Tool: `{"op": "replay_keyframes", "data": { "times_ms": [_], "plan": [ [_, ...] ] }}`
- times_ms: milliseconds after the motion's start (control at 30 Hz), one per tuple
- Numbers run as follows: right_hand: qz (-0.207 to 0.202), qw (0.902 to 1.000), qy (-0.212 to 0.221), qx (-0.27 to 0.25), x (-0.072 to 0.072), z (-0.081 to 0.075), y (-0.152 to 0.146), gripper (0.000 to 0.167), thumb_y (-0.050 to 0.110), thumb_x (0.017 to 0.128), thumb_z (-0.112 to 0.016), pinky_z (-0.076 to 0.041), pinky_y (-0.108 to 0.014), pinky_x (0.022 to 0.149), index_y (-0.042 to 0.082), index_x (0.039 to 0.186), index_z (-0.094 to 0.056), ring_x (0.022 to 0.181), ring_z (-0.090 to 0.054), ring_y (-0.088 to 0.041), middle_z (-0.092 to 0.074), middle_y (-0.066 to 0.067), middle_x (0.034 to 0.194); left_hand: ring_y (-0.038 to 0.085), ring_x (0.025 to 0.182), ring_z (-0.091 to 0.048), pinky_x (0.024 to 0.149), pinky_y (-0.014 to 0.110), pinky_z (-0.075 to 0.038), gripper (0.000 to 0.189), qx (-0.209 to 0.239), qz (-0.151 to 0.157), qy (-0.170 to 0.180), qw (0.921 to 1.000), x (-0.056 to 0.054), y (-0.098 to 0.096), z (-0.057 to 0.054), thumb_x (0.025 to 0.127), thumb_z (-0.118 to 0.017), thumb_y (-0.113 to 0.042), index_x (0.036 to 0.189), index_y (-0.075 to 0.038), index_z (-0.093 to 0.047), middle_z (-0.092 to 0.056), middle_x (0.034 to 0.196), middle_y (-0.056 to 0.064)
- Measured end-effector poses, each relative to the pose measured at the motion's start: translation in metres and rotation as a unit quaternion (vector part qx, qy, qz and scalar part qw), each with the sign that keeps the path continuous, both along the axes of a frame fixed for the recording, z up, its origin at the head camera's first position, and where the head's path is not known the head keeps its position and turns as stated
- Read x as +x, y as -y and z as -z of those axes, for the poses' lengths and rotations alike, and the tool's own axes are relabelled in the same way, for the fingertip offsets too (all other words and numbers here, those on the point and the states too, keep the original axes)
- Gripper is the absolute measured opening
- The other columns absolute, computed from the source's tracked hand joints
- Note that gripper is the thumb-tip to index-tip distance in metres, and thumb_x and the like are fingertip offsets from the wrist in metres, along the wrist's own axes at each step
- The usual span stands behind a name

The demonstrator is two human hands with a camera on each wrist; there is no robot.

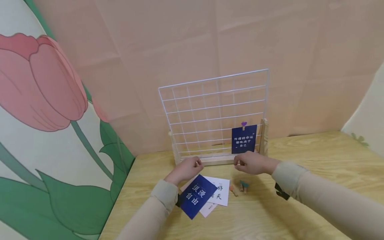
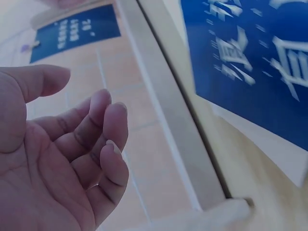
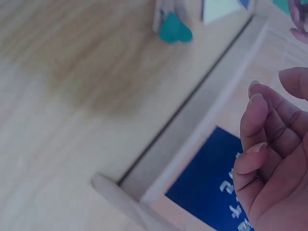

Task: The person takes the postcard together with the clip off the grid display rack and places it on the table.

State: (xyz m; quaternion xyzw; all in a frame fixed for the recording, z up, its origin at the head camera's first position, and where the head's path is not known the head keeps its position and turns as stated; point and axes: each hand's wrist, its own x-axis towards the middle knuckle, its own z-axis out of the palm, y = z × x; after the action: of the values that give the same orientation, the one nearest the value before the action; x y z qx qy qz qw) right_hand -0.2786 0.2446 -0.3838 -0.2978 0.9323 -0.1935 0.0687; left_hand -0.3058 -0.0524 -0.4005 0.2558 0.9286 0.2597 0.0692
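My left hand hovers over the cards at the foot of the grid rack; in the left wrist view its fingers are loosely curled around nothing. My right hand, also loosely curled and holding nothing, is just below a dark blue card with white writing. A clip with a purple heart pins that card to the white wire grid. Another blue card lies atop a white card and a pinkish card near my left wrist. Clips with a teal heart and an orange top lie beside them.
The grid stands in a wooden base with upright side posts on a wood-grain table. Behind hangs a pinkish cloth. A wall with a painted tulip rises at the left.
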Motion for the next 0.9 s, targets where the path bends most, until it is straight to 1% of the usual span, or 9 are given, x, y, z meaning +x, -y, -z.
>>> {"op": "replay_keyframes", "data": {
  "times_ms": [167, 233, 333, 433, 500, 567, 700, 833, 900],
  "plan": [
    [0.027, 0.9995, -0.011, -0.015, -0.003, -0.015, -0.008, 0.023, 0.015, 0.102, -0.062, -0.05, -0.03, 0.061, -0.001, 0.119, -0.066, 0.068, -0.055, -0.009, -0.063, 0.004, 0.083, 0.014, 0.073, -0.057, 0.067, 0.032, -0.05, 0.025, 0.016, -0.009, -0.006, 0.9998, 0.001, -0.014, -0.01, 0.104, -0.059, -0.029, 0.116, -0.007, -0.065, -0.062, 0.086, -0.002],
    [0.032, 0.9989, -0.029, -0.017, -0.005, -0.021, -0.011, 0.025, 0.015, 0.102, -0.063, -0.05, -0.03, 0.062, -0.003, 0.12, -0.066, 0.069, -0.056, -0.009, -0.064, 0.003, 0.084, 0.014, 0.075, -0.058, 0.068, 0.032, -0.05, 0.027, 0.025, -0.014, -0.009, 0.9995, 0.0, -0.021, -0.014, 0.105, -0.058, -0.03, 0.119, -0.008, -0.065, -0.062, 0.089, -0.002],
    [0.052, 0.9971, -0.05, -0.022, -0.01, -0.029, -0.015, 0.028, 0.015, 0.103, -0.062, -0.047, -0.029, 0.058, -0.005, 0.122, -0.065, 0.064, -0.053, -0.01, -0.061, 0.003, 0.078, 0.014, 0.075, -0.057, 0.068, 0.031, -0.049, 0.029, 0.033, -0.016, -0.013, 0.9992, -0.001, -0.03, -0.019, 0.105, -0.058, -0.031, 0.121, -0.008, -0.064, -0.062, 0.089, -0.001],
    [0.072, 0.9939, -0.079, -0.028, -0.014, -0.037, -0.02, 0.031, 0.014, 0.103, -0.061, -0.044, -0.03, 0.055, -0.009, 0.124, -0.063, 0.061, -0.05, -0.011, -0.058, 0.003, 0.075, 0.014, 0.072, -0.056, 0.065, 0.03, -0.048, 0.031, 0.027, -0.015, -0.018, 0.9994, -0.003, -0.04, -0.025, 0.105, -0.059, -0.032, 0.123, -0.007, -0.064, -0.061, 0.088, -0.002],
    [0.087, 0.9909, -0.098, -0.031, -0.018, -0.042, -0.023, 0.03, 0.012, 0.102, -0.061, -0.045, -0.031, 0.055, -0.01, 0.124, -0.062, 0.061, -0.05, -0.012, -0.058, 0.001, 0.074, 0.012, 0.071, -0.054, 0.064, 0.028, -0.046, 0.032, 0.02, -0.012, -0.026, 0.9994, -0.006, -0.047, -0.028, 0.105, -0.06, -0.033, 0.124, -0.008, -0.063, -0.06, 0.087, -0.003],
    [0.099, 0.9868, -0.124, -0.032, -0.02, -0.048, -0.026, 0.029, 0.01, 0.101, -0.062, -0.049, -0.034, 0.058, -0.011, 0.122, -0.061, 0.064, -0.054, -0.014, -0.061, -0.001, 0.077, 0.012, 0.069, -0.053, 0.062, 0.028, -0.045, 0.033, 0.019, -0.007, -0.03, 0.9994, -0.008, -0.055, -0.03, 0.105, -0.06, -0.032, 0.126, -0.007, -0.063, -0.059, 0.086, -0.003],
    [0.132, 0.9785, -0.156, -0.028, -0.024, -0.057, -0.028, 0.031, 0.01, 0.101, -0.062, -0.055, -0.039, 0.063, -0.011, 0.124, -0.061, 0.071, -0.06, -0.019, -0.065, -0.009, 0.086, 0.011, 0.064, -0.052, 0.06, 0.027, -0.043, 0.035, 0.031, 0.006, -0.037, 0.9988, -0.011, -0.068, -0.033, 0.104, -0.06, -0.029, 0.129, -0.004, -0.062, -0.059, 0.082, -0.002],
    [0.163, 0.9719, -0.168, -0.028, -0.024, -0.064, -0.028, 0.031, 0.014, 0.103, -0.059, -0.058, -0.042, 0.068, -0.008, 0.125, -0.062, 0.078, -0.064, -0.024, -0.068, -0.014, 0.094, 0.011, 0.062, -0.053, 0.06, 0.026, -0.044, 0.039, 0.043, 0.012, -0.038, 0.9983, -0.013, -0.081, -0.032, 0.104, -0.06, -0.027, 0.134, -0.001, -0.06, -0.061, 0.081, -0.002],
    [0.174, 0.9701, -0.166, -0.035, -0.024, -0.067, -0.029, 0.03, 0.015, 0.105, -0.057, -0.058, -0.044, 0.07, -0.006, 0.124, -0.062, 0.08, -0.066, -0.026, -0.069, -0.016, 0.097, 0.01, 0.064, -0.054, 0.062, 0.027, -0.046, 0.042, 0.045, 0.01, -0.038, 0.9982, -0.015, -0.086, -0.031, 0.104, -0.06, -0.027, 0.136, -0.001, -0.058, -0.061, 0.082, -0.003]
  ]
}}
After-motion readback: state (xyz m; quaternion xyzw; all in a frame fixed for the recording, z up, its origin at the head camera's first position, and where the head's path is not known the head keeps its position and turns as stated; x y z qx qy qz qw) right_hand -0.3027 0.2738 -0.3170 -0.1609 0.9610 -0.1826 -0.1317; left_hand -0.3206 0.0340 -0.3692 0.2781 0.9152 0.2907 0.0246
